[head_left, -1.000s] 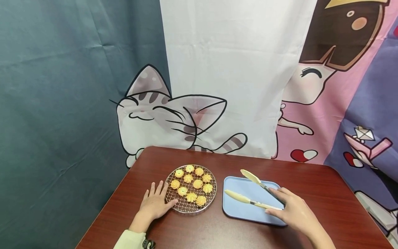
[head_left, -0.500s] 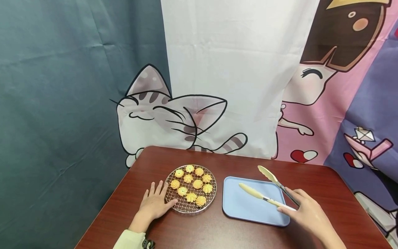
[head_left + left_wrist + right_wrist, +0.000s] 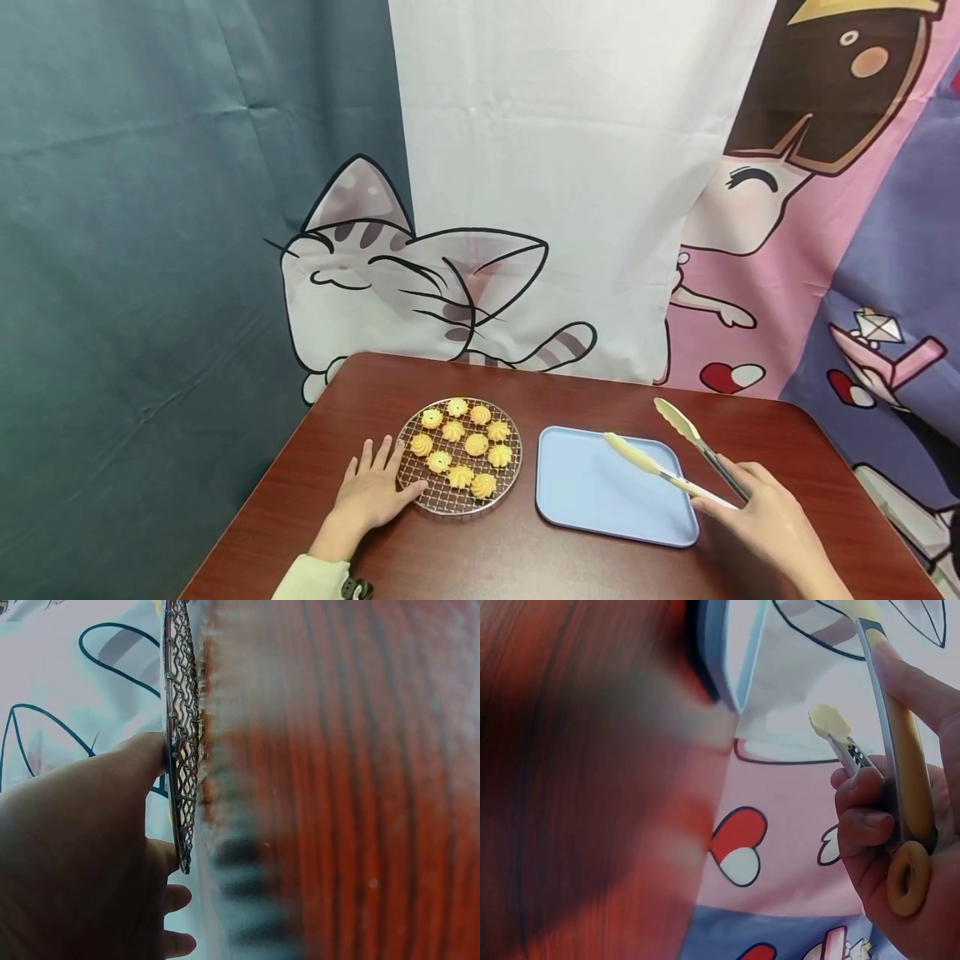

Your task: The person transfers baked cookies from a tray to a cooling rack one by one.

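On the dark red table, a round wire cooling rack (image 3: 450, 500) bears several yellow piped cookies (image 3: 476, 445). My left hand (image 3: 375, 492) lies with spread fingers at the rack's left rim; its thumb touches the rim in the left wrist view, where the rack (image 3: 180, 712) appears edge-on. My right hand (image 3: 768, 512) holds a pair of metal tongs with cream tips (image 3: 637, 454), spread apart with nothing between them. The tips hang over the right part of a light blue tray (image 3: 577, 492). In the right wrist view, thumb and curled fingers grip the tongs (image 3: 907, 772).
The table (image 3: 517, 558) has rounded far corners. Behind it hangs a cloth backdrop (image 3: 570, 167) printed with a cat and cartoon figures. A dark teal curtain (image 3: 150, 250) hangs along the left. Nothing lies on the blue tray.
My right hand has moved to the right with the tongs, uncovering more of the tray. The left hand, rack and cookies stay in place.
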A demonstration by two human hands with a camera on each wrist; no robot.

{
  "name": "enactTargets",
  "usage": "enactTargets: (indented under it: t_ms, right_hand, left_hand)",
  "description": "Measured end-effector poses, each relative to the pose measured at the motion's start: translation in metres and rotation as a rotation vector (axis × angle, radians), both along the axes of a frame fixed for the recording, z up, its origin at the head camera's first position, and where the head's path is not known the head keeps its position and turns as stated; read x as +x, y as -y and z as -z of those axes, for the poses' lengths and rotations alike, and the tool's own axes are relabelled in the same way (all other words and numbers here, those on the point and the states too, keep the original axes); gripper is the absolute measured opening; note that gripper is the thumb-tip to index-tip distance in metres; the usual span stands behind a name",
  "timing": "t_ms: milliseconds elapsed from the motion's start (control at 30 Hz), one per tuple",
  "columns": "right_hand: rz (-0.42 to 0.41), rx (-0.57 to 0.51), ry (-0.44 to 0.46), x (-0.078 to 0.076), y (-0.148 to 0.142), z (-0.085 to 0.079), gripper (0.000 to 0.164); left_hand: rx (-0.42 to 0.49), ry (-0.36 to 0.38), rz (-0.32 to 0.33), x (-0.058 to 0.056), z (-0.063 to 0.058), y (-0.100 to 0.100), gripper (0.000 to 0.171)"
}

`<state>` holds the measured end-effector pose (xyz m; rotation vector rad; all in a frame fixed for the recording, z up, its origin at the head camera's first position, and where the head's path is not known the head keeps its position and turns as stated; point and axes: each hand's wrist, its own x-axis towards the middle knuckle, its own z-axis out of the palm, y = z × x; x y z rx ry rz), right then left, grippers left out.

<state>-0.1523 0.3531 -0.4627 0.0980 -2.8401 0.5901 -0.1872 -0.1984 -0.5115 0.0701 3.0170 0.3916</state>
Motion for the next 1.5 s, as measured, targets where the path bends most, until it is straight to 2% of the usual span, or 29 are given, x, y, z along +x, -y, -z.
enactTargets:
  t_ms: [100, 800, 1100, 1500]
  right_hand:
    - [0.018, -0.007, -0.005, -0.001, -0.006, 0.003, 0.089]
    - [0.124, 0.025, 0.168, -0.012, -0.066, 0.014, 0.096]
    - [0.146, 0.031, 0.141, -0.013, -0.083, 0.022, 0.093]
    - [0.192, 0.044, 0.185, -0.016, -0.095, 0.028, 0.093]
  left_hand:
    - [0.001, -0.001, 0.0, 0.0, 0.0, 0.0, 0.091]
    - [0.006, 0.005, -0.002, -0.001, 0.0, 0.0, 0.091]
    - [0.011, 0.001, -0.003, 0.0, 0.0, 0.0, 0.09]
    - [0.021, 0.002, -0.007, 0.002, -0.001, 0.0, 0.09]
